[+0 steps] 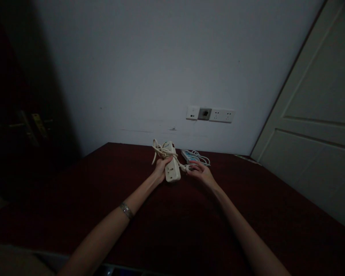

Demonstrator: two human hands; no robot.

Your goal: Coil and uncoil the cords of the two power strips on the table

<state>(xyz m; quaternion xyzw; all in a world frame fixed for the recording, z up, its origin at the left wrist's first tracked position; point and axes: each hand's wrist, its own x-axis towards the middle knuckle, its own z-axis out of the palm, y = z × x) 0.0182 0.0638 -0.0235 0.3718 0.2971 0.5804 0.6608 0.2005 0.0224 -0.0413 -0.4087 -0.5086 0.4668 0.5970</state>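
A white power strip (172,170) is gripped in my left hand (161,168), tilted above the dark red tabletop. Its cord (160,149) is bundled in loops around the far half of the strip. From the bundle a short length of cord runs right to a white plug (186,168). My right hand (200,171) has its fingers closed on that plug. Just behind my right hand lies a second power strip (188,155), white with blue, its pale cord (202,158) coiled beside it; my hand hides part of it.
The dark red tabletop (132,184) reaches back to a pale wall (138,76). Wall sockets (221,115) and a grey outlet plate (205,114) sit above it. A panelled white door (313,115) stands at right, a dark door with a brass-coloured lock plate (39,125) at left.
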